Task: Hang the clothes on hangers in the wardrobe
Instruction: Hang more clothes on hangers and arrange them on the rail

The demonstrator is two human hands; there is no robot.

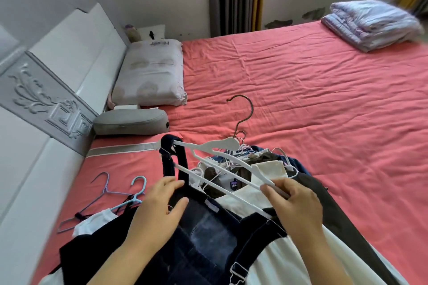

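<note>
Denim overalls (pixel 206 222) hang by one strap on the white hanger (pixel 215 146) — your right hand (pixel 294 203) pinches its right end, your left hand (pixel 159 201) grips the bib's near-left edge.

A bed (pixel 301 90) covered in a wrinkled coral-red sheet fills most of the view. By the white headboard lie a pale pillow (pixel 150 74) and, just in front of it, a grey cushion (pixel 130 121). A folded lilac quilt (pixel 370 23) sits at the far right corner. At the near left lie a lilac hanger (pixel 92 201) and a light blue hanger (pixel 134 196), partly on dark clothing. A pile of clothes and hangers (pixel 250 164) rests at the near edge.
</note>
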